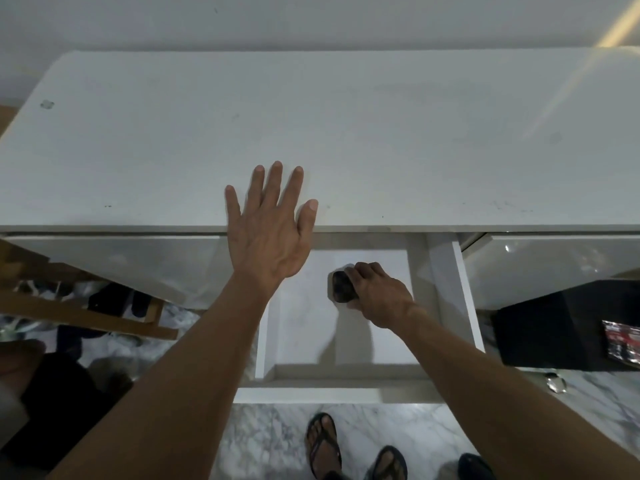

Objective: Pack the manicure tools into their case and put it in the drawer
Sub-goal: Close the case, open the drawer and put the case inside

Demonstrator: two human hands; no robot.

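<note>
A white drawer (467, 306) stands pulled out below the white cabinet top (346, 133). Inside it, toward the back, my right hand (377, 292) is shut on a small dark manicure case (341, 285), which sits low against the drawer floor. The case is closed and partly hidden by my fingers. My left hand (270, 233) lies flat with fingers spread on the front edge of the cabinet top, left of the drawer opening, holding nothing.
Glossy white cabinet fronts flank the drawer on both sides. A black box (554, 327) with a printed packet on it stands at the right. A wooden rack (86, 306) leans at the left. My sandalled feet (353, 448) are on the marble floor.
</note>
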